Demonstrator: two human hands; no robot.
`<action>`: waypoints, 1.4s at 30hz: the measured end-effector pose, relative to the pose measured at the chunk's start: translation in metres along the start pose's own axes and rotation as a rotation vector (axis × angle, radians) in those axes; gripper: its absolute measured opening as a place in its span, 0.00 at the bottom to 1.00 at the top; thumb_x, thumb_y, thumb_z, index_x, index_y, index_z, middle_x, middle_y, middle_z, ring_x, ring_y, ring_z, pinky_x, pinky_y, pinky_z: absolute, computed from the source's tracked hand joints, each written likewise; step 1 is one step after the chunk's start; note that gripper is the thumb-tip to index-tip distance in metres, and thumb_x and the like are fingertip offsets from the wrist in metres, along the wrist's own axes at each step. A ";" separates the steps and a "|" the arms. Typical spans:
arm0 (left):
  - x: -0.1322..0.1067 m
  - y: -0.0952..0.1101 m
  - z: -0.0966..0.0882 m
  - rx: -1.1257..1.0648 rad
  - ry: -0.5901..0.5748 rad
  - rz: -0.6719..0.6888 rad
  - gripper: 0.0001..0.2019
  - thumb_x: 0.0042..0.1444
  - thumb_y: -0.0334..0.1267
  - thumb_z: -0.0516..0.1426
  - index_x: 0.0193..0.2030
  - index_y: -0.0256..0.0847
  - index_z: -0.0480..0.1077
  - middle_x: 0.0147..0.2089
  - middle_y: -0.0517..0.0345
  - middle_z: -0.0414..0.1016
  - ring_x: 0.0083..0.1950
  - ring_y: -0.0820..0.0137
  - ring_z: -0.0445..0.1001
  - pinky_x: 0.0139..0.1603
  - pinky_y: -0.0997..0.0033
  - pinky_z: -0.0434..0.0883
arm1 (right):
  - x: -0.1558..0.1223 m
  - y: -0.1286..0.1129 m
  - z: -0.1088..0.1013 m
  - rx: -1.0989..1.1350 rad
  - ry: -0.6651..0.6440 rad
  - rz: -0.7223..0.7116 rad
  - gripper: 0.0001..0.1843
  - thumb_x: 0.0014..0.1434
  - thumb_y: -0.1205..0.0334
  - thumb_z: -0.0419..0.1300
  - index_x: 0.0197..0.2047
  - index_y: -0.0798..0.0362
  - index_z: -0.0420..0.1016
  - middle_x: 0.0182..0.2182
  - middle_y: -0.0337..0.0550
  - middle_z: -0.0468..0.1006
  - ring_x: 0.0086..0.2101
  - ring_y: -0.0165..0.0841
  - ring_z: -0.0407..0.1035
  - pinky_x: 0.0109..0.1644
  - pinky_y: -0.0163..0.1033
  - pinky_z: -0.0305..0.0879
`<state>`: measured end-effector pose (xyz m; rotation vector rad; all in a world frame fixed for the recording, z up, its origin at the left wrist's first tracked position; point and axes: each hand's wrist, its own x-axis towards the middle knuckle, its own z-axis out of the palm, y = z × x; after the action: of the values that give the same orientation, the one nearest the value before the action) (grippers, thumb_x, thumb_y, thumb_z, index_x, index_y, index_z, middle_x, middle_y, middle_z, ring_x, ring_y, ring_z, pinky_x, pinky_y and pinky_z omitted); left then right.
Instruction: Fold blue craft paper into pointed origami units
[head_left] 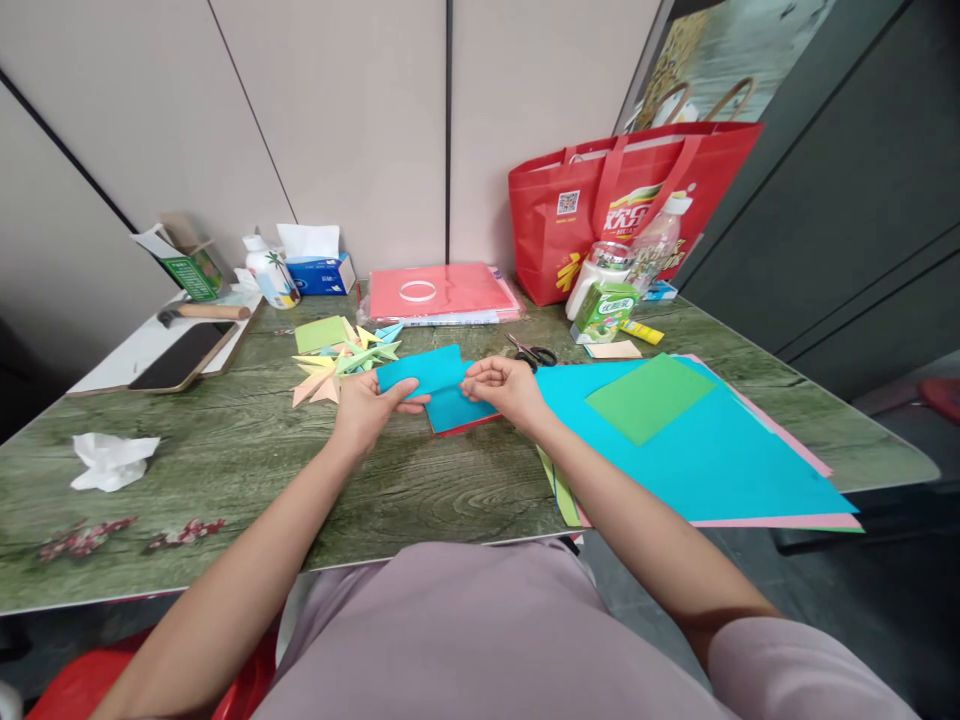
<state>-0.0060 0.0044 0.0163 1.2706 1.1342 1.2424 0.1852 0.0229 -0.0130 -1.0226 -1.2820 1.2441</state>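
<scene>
A rectangle of blue paper (431, 371) is held up over the table, gripped at its left end between the thumb and fingers of my left hand (367, 408). My right hand (507, 388) is closed in a pinch at the paper's right edge. Below it lies a second blue sheet (454, 408) with a red sheet (471, 426) showing under its lower edge. Just left of my left hand rests a pile of folded paper pieces (352, 355) in yellow, green, peach and blue. Black-handled scissors (534, 352) lie beyond my right hand.
Large coloured sheets (757, 475), topped by a green square (649, 396), cover the right side. Behind stand a red bag (544, 230), a green drink carton (604, 313) and a bottle (658, 245). A phone (182, 356), a hammer (210, 312) and crumpled tissue (112, 462) lie left.
</scene>
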 end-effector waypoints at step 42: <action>-0.004 0.010 -0.002 0.239 -0.147 -0.041 0.14 0.39 0.43 0.64 0.19 0.37 0.66 0.14 0.60 0.69 0.15 0.75 0.65 0.17 0.76 0.63 | -0.004 -0.003 0.006 -0.042 -0.090 0.026 0.19 0.40 0.49 0.66 0.31 0.54 0.75 0.21 0.35 0.73 0.23 0.26 0.66 0.26 0.32 0.69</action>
<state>-0.0081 -0.0005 0.0254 1.4835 1.2212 0.9872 0.1799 0.0178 -0.0096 -1.0258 -1.3730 1.2999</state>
